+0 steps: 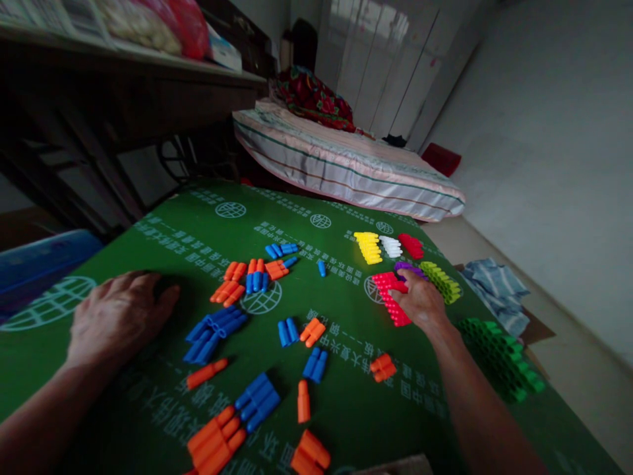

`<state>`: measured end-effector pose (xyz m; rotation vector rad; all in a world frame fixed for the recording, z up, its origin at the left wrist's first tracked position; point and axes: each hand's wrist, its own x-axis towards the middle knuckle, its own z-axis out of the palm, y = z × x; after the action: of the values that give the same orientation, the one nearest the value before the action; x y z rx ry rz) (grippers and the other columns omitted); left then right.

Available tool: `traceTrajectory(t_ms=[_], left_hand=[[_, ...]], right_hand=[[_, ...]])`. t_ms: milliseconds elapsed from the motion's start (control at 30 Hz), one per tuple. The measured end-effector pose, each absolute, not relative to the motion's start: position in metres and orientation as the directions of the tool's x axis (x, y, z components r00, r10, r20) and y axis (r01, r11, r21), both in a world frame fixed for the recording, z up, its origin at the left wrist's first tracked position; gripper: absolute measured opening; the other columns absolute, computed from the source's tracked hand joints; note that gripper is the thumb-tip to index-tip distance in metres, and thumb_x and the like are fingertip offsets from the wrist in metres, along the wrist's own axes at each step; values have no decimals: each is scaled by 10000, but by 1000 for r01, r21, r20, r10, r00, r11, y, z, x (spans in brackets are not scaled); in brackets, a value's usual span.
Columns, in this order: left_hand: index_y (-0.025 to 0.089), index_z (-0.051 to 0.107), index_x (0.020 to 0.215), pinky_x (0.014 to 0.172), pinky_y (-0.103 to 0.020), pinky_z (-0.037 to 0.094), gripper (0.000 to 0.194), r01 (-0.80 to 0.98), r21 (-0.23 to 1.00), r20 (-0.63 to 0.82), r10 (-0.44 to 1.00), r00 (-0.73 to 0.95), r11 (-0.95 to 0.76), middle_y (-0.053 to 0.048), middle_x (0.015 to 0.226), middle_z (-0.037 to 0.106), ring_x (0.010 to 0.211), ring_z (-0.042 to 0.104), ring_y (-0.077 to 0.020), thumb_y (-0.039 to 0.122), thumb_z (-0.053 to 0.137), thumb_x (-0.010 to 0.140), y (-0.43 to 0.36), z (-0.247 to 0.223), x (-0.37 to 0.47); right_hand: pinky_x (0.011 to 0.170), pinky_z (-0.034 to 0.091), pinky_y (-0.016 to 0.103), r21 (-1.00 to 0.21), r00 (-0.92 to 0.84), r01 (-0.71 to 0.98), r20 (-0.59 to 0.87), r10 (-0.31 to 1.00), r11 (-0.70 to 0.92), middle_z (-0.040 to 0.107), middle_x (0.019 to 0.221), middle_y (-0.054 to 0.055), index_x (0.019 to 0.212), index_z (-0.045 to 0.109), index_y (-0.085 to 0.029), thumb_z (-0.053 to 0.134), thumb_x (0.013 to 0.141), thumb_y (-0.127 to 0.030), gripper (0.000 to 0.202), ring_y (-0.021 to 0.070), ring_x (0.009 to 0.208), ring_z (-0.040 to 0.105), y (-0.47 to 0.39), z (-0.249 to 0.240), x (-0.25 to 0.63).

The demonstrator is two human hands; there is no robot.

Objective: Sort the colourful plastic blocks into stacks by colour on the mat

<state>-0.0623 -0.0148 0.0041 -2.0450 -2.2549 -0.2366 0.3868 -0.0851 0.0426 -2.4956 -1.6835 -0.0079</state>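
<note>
My left hand (121, 318) rests palm down on the green board, thumb apart and fingers loosely bent, holding nothing visible. My right hand (420, 300) reaches over the right side, finger and thumb apart. Its fingertips are at a purple block cluster (404, 266) and a pinkish-red block cluster (388, 297); whether they press on either is unclear. Beside it lies a lime-green cluster (444, 282). Between my hands are scattered bullet-shaped plastic blocks, among them a joined blue group (215, 333), an orange group (216, 441) and a single orange block (303, 401).
Yellow (368, 247), white (390, 247) and red (411, 246) clusters lie in a row beyond my right hand. A large green cluster (502, 359) sits at the right edge. A bed (341, 161) stands behind the board, a dark wooden table (148, 99) at the left.
</note>
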Motion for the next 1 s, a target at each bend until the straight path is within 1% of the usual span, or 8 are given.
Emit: traceTrajectory(t_ms=[300, 433, 567, 667, 733, 833, 933, 1000], left_hand=[[100, 550, 1192, 974, -498, 390, 785, 993, 65, 163, 981, -107, 98, -201, 1291, 522, 1169, 460, -389, 613, 103, 799, -14, 4, -62], [99, 540, 1204, 980, -488, 386, 781, 993, 46, 142, 984, -110, 104, -198, 1290, 520, 1174, 459, -382, 606, 103, 802, -14, 4, -63], [108, 541, 1203, 972, -478, 392, 785, 993, 30, 135, 984, -113, 110, -188, 1274, 531, 1160, 470, -375, 610, 89, 802, -14, 4, -62], [90, 540, 1204, 973, -481, 393, 775, 994, 43, 148, 983, -106, 101, -199, 1282, 529, 1166, 468, -377, 595, 106, 808, -15, 5, -60], [71, 541, 1201, 981, -495, 384, 748, 993, 76, 155, 983, -99, 88, -218, 1290, 524, 1192, 451, -387, 571, 141, 815, -17, 7, -58], [66, 554, 1182, 998, -506, 367, 673, 989, 129, 166, 982, -86, 65, -233, 1285, 530, 1221, 433, -389, 527, 206, 836, -22, 10, -56], [88, 561, 1180, 1019, -469, 363, 608, 991, 114, 179, 980, -87, 67, -208, 1283, 548, 1221, 447, -355, 493, 247, 854, -27, 10, -54], [104, 578, 1156, 1022, -455, 368, 568, 991, 105, 189, 977, -100, 81, -200, 1270, 559, 1219, 461, -339, 471, 262, 859, -30, 9, -53]], right_hand=[[827, 481, 329, -94, 376, 925, 88, 922, -368, 693, 1136, 92, 1326, 537, -207, 532, 827, -403, 537, 227, 1007, 647, -87, 45, 386], [786, 484, 322, -131, 393, 916, 111, 913, -379, 708, 1079, 74, 1284, 572, -220, 523, 832, -436, 504, 223, 942, 663, -89, 47, 389], [745, 491, 316, -259, 437, 887, 206, 876, -382, 732, 947, 51, 1193, 631, -232, 508, 837, -471, 446, 212, 842, 672, -93, 51, 401], [759, 506, 328, -392, 470, 852, 284, 836, -346, 741, 909, 58, 1112, 668, -216, 514, 821, -495, 432, 211, 804, 679, -103, 56, 405], [760, 517, 333, -476, 472, 829, 311, 825, -295, 744, 903, 65, 1086, 676, -202, 519, 808, -499, 436, 209, 784, 685, -115, 56, 402], [784, 527, 344, -554, 431, 805, 297, 852, -214, 747, 916, 66, 1074, 677, -205, 526, 794, -508, 440, 216, 807, 694, -141, 48, 389], [792, 537, 342, -604, 358, 780, 218, 908, -163, 749, 933, 58, 1055, 679, -242, 525, 795, -527, 415, 220, 829, 701, -173, 27, 373], [752, 553, 334, -625, 311, 769, 180, 933, -136, 750, 926, 64, 1017, 690, -252, 542, 779, -544, 404, 228, 813, 707, -194, 9, 366]])
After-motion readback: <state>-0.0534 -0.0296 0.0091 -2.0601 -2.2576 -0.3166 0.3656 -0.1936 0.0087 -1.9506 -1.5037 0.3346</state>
